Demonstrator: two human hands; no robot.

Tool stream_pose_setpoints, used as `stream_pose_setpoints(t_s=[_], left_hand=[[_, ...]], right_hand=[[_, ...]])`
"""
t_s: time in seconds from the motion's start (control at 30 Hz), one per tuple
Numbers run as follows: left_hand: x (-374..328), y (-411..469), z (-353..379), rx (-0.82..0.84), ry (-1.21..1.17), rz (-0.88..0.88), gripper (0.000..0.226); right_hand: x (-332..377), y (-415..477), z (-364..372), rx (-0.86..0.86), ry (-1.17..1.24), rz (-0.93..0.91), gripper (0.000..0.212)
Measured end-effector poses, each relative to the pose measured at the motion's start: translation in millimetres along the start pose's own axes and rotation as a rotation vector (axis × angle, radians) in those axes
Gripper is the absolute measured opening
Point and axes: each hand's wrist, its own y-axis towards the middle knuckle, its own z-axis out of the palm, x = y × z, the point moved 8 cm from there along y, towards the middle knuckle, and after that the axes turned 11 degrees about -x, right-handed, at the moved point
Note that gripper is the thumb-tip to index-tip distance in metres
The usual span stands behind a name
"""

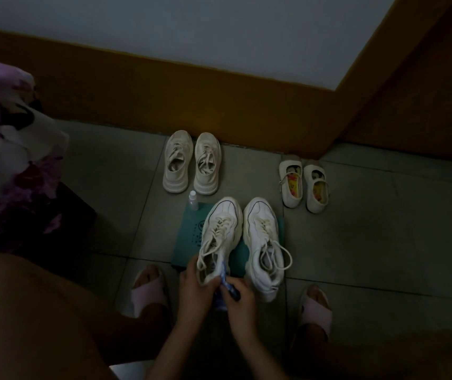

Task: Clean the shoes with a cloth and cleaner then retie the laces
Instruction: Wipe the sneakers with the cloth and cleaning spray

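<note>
My left grip (pixel 193 289) clasps the white sneaker (pixel 220 229) at its heel; my right grip (pixel 241 297) pinches the blue cloth (pixel 230 289) against it.

No legible text anywhere. Teal box (pixel 189 242) shows a round logo and rows of dotted print, too dark to read. Left white sneaker (pixel 223 212) has a tongue tag with small characters, unreadable.

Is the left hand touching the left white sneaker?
Touching. The head view shows the left hand gripping the left white sneaker at its heel, its thumb lying over the heel collar.
</note>
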Motion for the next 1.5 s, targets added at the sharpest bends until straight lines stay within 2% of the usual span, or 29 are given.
stream_pose_setpoints(t_s=[0.23,0.37,0.47,0.6,0.77,0.93,1.0,1.07,1.13,1.2,1.3,1.4,1.5], left_hand=[[-11,-6,8,0.005,0.056,-0.017,0.064],[-9,-4,5,-0.015,-0.013,-0.055,0.043],[1,2,12,0.017,-0.020,-0.065,0.036],[-4,6,7,-0.008,-0.209,-0.144,0.023],[-4,5,5,0.109,-0.238,-0.203,0.033],[-9,13,-27,-0.032,-0.208,-0.201,0.033],[-25,13,-30,0.023,-0.299,-0.229,0.029],[-37,8,-22,0.175,-0.386,-0.326,0.025],[-46,4,-14,0.325,-0.415,-0.341,0.021],[-47,7,-12,0.372,-0.434,-0.268,0.019],[-33,24,-16,0.218,-0.492,-0.280,0.016],[-32,43,-24,0.056,-0.441,-0.244,0.016],[-49,69,-32,-0.073,-0.298,-0.136,0.015]], right_hand=[[-5,15,-6,-0.015,0.036,0.034,0.010],[-10,9,-8,-0.066,0.093,0.090,0.009],[-8,-1,-8,-0.094,0.136,0.127,0.008],[-8,-20,-10,-0.103,0.153,0.140,0.021],[5,-38,-9,-0.027,0.162,0.108,0.031],[44,-38,-23,-0.084,0.383,0.151,0.019],[66,-32,-26,-0.108,0.413,0.082,0.015],[82,-25,-22,-0.106,0.410,0.053,0.013],[94,-21,-11,-0.040,0.387,0.042,0.016],[104,-20,4,0.085,0.319,0.011,0.020],[108,-18,16,0.188,0.271,0.011,0.027],[110,1,4,0.056,0.281,0.010,0.028],[110,29,-4,-0.057,0.120,-0.079,0.036]])
